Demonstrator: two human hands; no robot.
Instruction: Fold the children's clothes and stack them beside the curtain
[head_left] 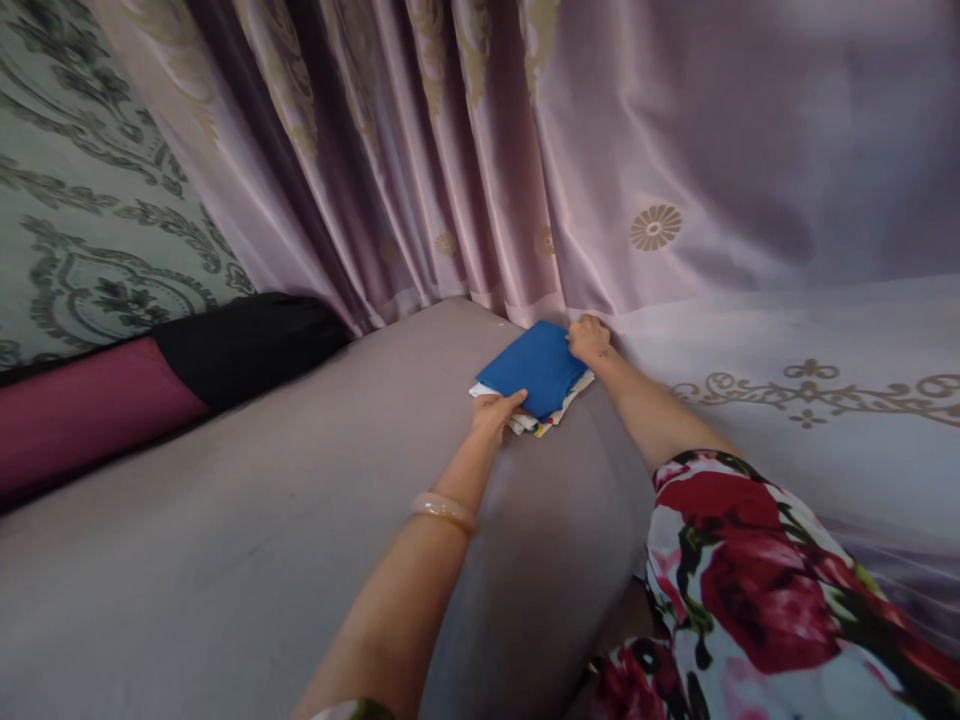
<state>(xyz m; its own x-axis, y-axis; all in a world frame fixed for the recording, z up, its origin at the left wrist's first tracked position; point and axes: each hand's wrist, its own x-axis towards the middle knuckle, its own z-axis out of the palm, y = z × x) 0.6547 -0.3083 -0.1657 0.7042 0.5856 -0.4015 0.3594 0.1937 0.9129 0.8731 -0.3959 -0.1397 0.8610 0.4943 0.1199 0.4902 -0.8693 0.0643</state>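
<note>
Both hands on a folded blue cloth on a grey bed

Nearest are a flowered sleeve (739, 575) on the right arm and a pale bangle (444, 510) on the left wrist. Past the bangle, the left hand (495, 412) grips the near edge of the blue cloth (534, 368), thumb on top and fingers tucked below. Under the thumb, a folded white cloth (564, 405) with coloured marks peeks out beneath the blue one. Both lie between the two hands on the grey bed (225, 540). The right hand (589, 338) is clenched over the far right corner of the blue cloth. Just beyond its knuckles hangs a pink curtain (600, 150). Well left of the fingers lies a maroon and black bolster (150, 385).
</note>
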